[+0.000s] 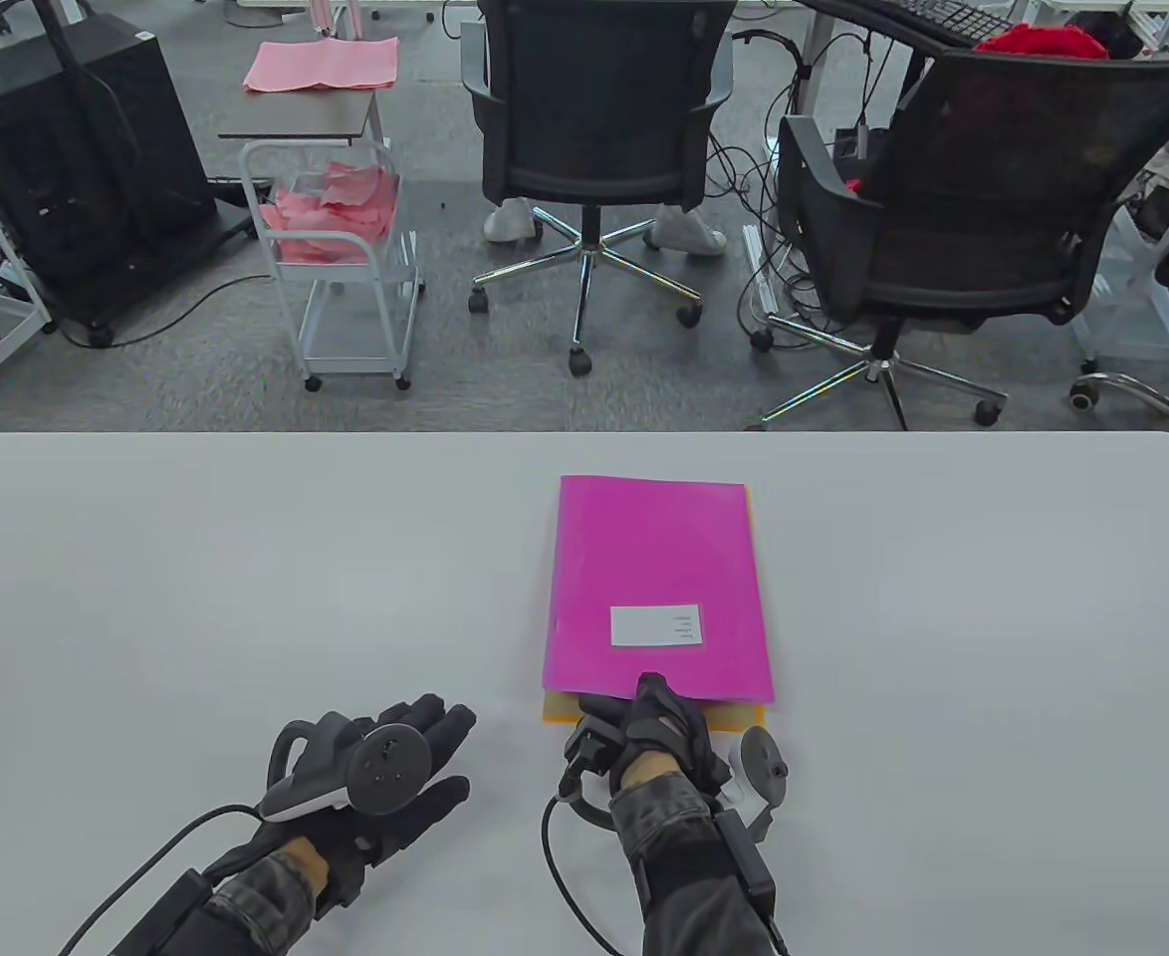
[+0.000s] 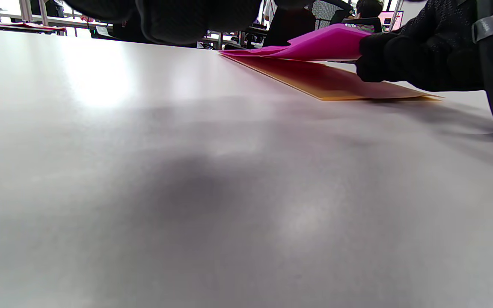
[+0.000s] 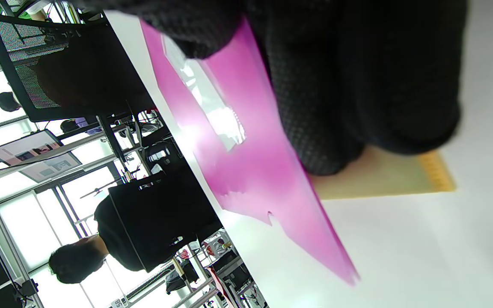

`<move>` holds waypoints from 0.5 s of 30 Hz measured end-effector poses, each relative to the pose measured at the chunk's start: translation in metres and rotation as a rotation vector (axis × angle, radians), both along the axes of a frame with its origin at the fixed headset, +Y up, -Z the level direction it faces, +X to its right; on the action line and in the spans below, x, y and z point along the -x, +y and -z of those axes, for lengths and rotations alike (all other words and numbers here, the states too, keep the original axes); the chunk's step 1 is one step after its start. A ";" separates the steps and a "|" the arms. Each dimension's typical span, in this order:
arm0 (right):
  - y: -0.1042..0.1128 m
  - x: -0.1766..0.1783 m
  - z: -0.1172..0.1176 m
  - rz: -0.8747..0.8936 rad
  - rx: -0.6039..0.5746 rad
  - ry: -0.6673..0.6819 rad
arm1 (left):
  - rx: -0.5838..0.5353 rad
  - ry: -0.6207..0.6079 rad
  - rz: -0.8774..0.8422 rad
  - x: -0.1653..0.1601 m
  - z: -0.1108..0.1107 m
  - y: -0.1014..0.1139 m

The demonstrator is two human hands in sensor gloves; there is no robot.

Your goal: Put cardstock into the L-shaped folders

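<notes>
A magenta L-shaped folder (image 1: 656, 583) with a white label (image 1: 656, 625) lies on the white table (image 1: 196, 597), over an orange cardstock sheet (image 1: 744, 713) that sticks out at its near edge. My right hand (image 1: 644, 722) pinches the folder's near edge and lifts it off the cardstock; the left wrist view shows the folder (image 2: 323, 42) raised above the sheet (image 2: 336, 83). The right wrist view shows my fingers (image 3: 357, 85) on the folder (image 3: 246, 171) and the cardstock (image 3: 383, 175). My left hand (image 1: 400, 752) rests open on the table, left of the folder, holding nothing.
Beyond the table's far edge stand two black office chairs (image 1: 594, 110) (image 1: 993, 199) and a white cart (image 1: 346, 249) with pink sheets. A black cabinet (image 1: 67, 149) stands at the far left.
</notes>
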State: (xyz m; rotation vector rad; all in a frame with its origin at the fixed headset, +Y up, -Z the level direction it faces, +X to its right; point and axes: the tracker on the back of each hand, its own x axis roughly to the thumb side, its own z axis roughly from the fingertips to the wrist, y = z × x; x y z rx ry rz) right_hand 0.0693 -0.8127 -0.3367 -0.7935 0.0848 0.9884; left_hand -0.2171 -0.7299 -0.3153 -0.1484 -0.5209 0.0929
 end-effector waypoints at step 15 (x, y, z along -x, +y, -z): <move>0.017 0.003 -0.013 0.137 0.090 0.281 | 0.028 0.020 0.019 0.002 0.000 0.000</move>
